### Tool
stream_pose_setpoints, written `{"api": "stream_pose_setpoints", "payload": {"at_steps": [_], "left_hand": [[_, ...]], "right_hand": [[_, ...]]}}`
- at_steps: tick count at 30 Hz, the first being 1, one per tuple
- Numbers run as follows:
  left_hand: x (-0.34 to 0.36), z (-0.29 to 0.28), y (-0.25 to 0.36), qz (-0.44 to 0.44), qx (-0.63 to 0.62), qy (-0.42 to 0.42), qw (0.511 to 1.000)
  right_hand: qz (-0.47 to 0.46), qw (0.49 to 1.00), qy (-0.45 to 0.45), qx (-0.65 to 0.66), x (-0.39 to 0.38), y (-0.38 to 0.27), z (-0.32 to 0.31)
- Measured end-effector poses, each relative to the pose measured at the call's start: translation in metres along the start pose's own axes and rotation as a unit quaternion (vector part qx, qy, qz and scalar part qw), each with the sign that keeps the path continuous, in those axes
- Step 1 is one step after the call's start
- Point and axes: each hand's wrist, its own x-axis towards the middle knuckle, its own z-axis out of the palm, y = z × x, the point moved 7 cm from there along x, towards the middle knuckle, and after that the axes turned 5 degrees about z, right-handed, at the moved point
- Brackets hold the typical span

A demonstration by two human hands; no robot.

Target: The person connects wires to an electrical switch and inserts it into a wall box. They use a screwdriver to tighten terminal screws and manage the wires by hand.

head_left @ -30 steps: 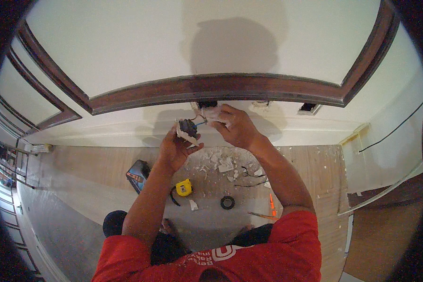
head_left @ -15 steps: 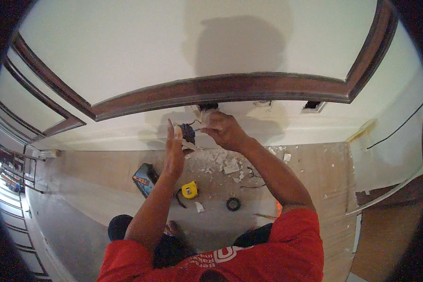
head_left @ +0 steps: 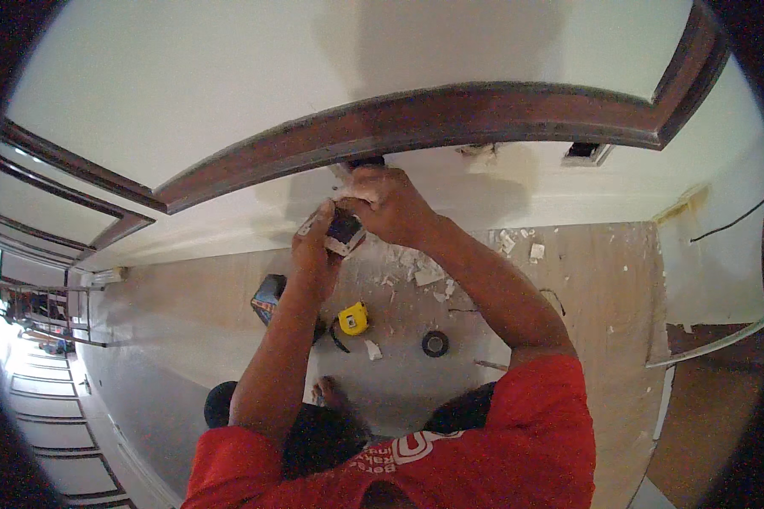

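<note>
My left hand [head_left: 317,250] is closed on an electrical fitting [head_left: 345,222] with a dark body and a pale front plate, held just below a cutout in the wall [head_left: 367,160]. My right hand [head_left: 386,204] is closed right at the top of the fitting, in front of that cutout; a pale, crumpled bit shows near its fingertips, and whether it grips that, a wire or the fitting itself is hidden. Two more openings, a ragged one [head_left: 482,151] and a dark square one [head_left: 585,153], sit to the right below the dark wooden moulding [head_left: 433,113].
On the floor lie white debris [head_left: 429,276], a yellow tape measure [head_left: 352,319], a black tape roll [head_left: 435,343], a dark tool case [head_left: 267,297] and thin wires. A cable [head_left: 726,226] runs along the right wall. A metal frame [head_left: 55,314] stands far left.
My right hand has moved down and left onto the fitting, and my left hand has turned and risen slightly with it. The view has shifted, bringing the moulding higher in the picture.
</note>
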Motion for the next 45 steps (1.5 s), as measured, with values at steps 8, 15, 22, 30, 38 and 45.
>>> {"api": "stream_pose_setpoints", "payload": {"at_steps": [8, 15, 22, 30, 38, 45], "left_hand": [[-0.01, 0.029, 0.004, -0.04, -0.031, -0.045, 0.998], [-0.015, 0.038, -0.004, -0.08, -0.062, -0.058, 0.993], [0.0, 0.021, -0.003, 0.046, 0.081, -0.114, 0.989], [0.001, 0.024, 0.001, 0.026, 0.106, -0.059, 0.992], [-0.012, 0.041, 0.007, 0.016, 0.132, -0.065, 0.989], [-0.01, 0.039, 0.005, 0.037, 0.164, -0.088, 0.982]], "right_hand": [[0.057, 0.998, 0.027, -0.014, 0.004, -0.008, -0.016], [0.041, 0.996, -0.008, -0.076, 0.01, -0.011, -0.016], [0.085, 0.99, 0.1, -0.059, -0.032, -0.008, -0.054], [0.408, 0.846, -0.024, -0.343, -0.326, 0.074, -0.116], [0.533, 0.753, -0.08, -0.377, -0.467, 0.031, -0.161], [0.586, 0.722, -0.14, -0.339, -0.464, 0.028, -0.146]]}}
